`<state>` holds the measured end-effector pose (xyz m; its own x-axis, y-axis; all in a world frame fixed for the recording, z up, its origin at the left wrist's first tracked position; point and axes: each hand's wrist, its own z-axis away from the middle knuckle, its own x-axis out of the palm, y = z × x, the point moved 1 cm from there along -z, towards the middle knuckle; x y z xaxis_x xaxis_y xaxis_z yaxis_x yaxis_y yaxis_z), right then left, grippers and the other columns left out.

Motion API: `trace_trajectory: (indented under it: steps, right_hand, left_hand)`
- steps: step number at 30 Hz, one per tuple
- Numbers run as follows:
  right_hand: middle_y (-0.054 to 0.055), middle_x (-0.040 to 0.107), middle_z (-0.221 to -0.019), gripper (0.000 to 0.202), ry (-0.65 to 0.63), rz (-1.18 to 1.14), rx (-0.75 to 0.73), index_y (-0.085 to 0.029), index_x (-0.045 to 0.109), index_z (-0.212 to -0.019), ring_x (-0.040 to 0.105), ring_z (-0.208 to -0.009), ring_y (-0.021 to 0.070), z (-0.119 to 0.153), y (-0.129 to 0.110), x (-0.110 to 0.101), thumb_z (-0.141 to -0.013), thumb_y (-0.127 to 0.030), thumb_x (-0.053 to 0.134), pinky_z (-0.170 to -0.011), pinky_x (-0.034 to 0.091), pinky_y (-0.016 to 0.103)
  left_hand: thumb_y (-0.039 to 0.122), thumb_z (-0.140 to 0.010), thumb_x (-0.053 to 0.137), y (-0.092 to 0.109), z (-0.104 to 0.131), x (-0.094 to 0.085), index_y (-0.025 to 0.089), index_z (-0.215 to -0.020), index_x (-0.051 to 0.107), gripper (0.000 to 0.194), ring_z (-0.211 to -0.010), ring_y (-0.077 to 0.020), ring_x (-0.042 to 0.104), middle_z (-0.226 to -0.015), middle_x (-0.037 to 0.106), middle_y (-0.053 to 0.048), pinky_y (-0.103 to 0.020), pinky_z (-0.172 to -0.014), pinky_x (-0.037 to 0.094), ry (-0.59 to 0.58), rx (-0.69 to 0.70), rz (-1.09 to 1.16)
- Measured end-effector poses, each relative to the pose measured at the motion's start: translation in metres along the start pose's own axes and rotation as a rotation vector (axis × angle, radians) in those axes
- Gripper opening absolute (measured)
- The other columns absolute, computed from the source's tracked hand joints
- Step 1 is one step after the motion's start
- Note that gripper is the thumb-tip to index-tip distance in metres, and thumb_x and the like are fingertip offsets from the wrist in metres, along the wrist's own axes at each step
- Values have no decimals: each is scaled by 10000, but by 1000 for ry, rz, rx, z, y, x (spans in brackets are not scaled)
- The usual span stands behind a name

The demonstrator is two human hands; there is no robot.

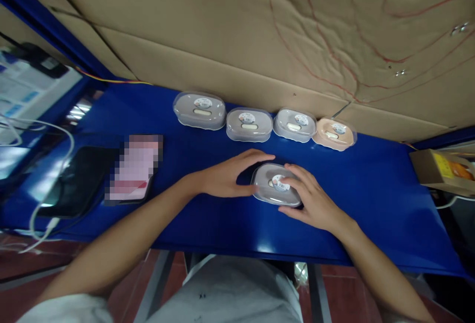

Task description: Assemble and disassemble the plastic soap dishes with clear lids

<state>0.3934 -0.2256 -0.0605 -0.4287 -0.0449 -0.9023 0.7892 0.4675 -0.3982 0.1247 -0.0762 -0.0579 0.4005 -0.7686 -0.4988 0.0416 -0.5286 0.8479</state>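
My right grip (311, 198) holds the clear-lidded grey box (273, 196), mid-desk (218, 219); my left grip (226, 174) spreads open at its left end.
I span its near and far sides, probably to steady it. Beyond, three grey boxes (249, 133) and a peach box (332, 141) line the far edge, a cardboard wall (185, 26) blocking behind; a phone (135, 169) lies left.

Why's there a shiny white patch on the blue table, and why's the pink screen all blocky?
Head view: the glossy blue table shows glare near its front edge, probably reflected light; head view: mosaic squares cover the pink screen, so its details can't be read.
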Motion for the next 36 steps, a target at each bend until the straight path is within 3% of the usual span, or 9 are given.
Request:
trace_trajectory:
  steps: [4, 8, 12, 16, 19, 23, 26, 32, 36]
  right_hand:
    - [177, 438, -1706, 646, 27, 30, -8, -313, 442, -1588, 405, -1594, 406, 1, 7, 0, -1022, -469, 712, -1211, 443, 675]
    - [168, 418, -1726, 626, 56, 59, 18, -317, 432, -1598, 394, -1602, 398, 0, 13, 0, -1046, -484, 675, -1221, 416, 676]
    - [177, 405, -1730, 620, 97, 88, 21, -305, 417, -1616, 372, -1611, 402, 0, 14, 0, -1066, -489, 636, -1237, 387, 670]
    - [180, 349, -1756, 670, 88, 116, 4, -329, 342, -1675, 347, -1622, 408, -1, 17, 1, -1081, -512, 591, -1254, 349, 674]
    - [189, 306, -1771, 741, 87, 133, -6, -319, 286, -1702, 320, -1630, 413, -1, 22, 3, -1071, -556, 594, -1259, 333, 676]
    - [206, 284, -1773, 772, 110, 135, 14, -281, 292, -1699, 300, -1632, 422, -2, 28, 5, -1061, -589, 598, -1255, 333, 663]
    - [196, 295, -1770, 775, 126, 109, 38, -303, 285, -1704, 319, -1621, 427, -3, 32, 7, -1061, -620, 578, -1244, 346, 663]
    - [176, 313, -1770, 767, 141, 118, 71, -315, 299, -1700, 332, -1611, 434, -4, 34, 10, -1057, -631, 572, -1239, 349, 669]
    - [187, 355, -1745, 680, 183, 179, 81, -288, 365, -1655, 360, -1595, 420, -4, 33, 11, -1071, -567, 573, -1232, 353, 656]
  left_hand:
    - [264, -1021, 565, -10, -1, -18, 262, -1472, 597, 452, -1209, -259, 690, -1389, 691, -110, -444, -1032, 583, 292, -22, -161]
    - [197, -954, 515, -20, -1, -28, 218, -1435, 627, 494, -1414, -326, 564, -1482, 617, -137, -525, -1203, 442, 470, -166, -641]
    - [187, -919, 497, -28, 2, -36, 159, -1528, 543, 611, -1571, -359, 406, -1664, 467, -186, -567, -1287, 284, 499, -312, -841]
    - [319, -954, 525, -39, 10, -45, 140, -1658, 371, 743, -1690, -390, 153, -1813, 210, -201, -663, -1308, 106, 521, -536, -902]
    - [382, -978, 536, -39, 15, -48, 159, -1692, 319, 780, -1678, -418, 162, -1810, 217, -210, -733, -1278, 43, 524, -620, -900]
    - [474, -984, 607, -25, 23, -52, 212, -1558, 565, 633, -1501, -479, 418, -1629, 494, -223, -716, -1223, 182, 590, -629, -970]
    - [590, -951, 682, -16, 32, -53, 238, -1480, 651, 636, -1391, -487, 499, -1499, 571, -217, -655, -1151, 313, 605, -676, -997]
    - [632, -884, 787, -18, 43, -55, 269, -1640, 454, 902, -1553, -455, 372, -1732, 346, -209, -598, -1222, 301, 432, -719, -986]
    - [562, -949, 714, -10, 44, -57, 280, -1673, 386, 844, -1532, -442, 414, -1683, 433, -197, -604, -1196, 355, 316, -741, -944]
